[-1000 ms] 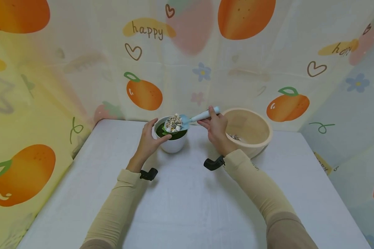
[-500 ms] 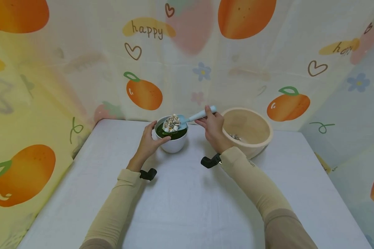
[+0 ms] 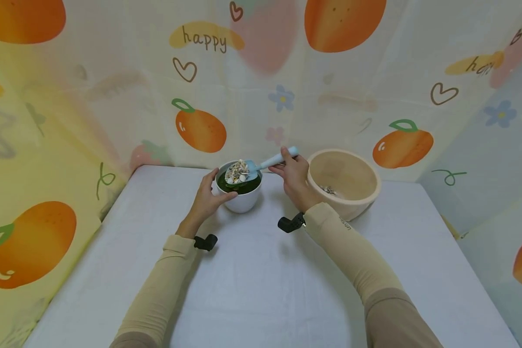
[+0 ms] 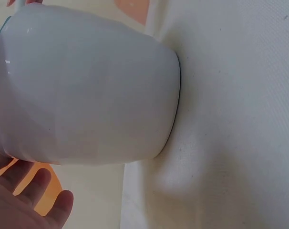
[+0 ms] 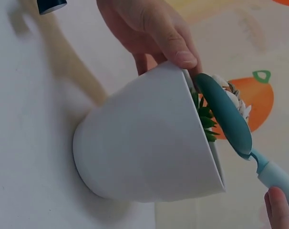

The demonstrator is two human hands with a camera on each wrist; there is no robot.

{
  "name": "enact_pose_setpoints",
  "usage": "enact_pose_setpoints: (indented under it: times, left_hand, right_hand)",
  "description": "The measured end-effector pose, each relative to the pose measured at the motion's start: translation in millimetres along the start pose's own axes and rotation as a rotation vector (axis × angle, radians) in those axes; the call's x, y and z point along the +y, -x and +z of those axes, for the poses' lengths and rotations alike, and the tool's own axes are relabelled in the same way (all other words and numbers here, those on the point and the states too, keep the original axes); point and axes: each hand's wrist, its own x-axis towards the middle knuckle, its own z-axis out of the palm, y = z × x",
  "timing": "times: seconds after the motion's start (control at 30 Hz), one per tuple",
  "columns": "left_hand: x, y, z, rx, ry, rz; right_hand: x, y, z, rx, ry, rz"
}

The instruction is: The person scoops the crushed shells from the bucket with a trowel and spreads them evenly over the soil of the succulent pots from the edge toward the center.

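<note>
In the head view, a white flowerpot (image 3: 242, 205) with green leaves (image 5: 206, 118) inside stands upright on the table. My left hand (image 3: 204, 201) holds it at the left of its rim, thumb in front and fingers behind. A light blue small trowel (image 3: 253, 170) is gripped by its handle in my right hand (image 3: 296, 180). Heaped on the trowel's blade are small pale pebbles or shells (image 3: 237, 171). The blade lies close over the pot's mouth, just above the leaves in the right wrist view.
Right of the pot stands a large beige bowl (image 3: 344, 169) with a few small pebbles (image 3: 328, 190) at its bottom. Behind the white-covered table (image 3: 261, 285) hangs a fruit-printed curtain (image 3: 252, 111). Black wrist cameras sit on both wrists.
My right hand and the loaded trowel have shifted slightly left over the pot. My left hand keeps its place on the pot.
</note>
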Motion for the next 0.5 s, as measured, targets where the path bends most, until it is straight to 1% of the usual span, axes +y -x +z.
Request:
enact_pose_setpoints:
  times: [0.3, 0.5]
  left_hand:
    - [-2.3, 0.0, 0.2, -0.015, 0.013, -0.018]
    - [-2.1, -0.1, -0.3, -0.018, 0.013, -0.022]
  right_hand:
    - [1.1, 0.7, 0.4, -0.04, 0.026, -0.023]
    - [5.0, -2.1, 1.4, -0.034, 0.053, -0.047]
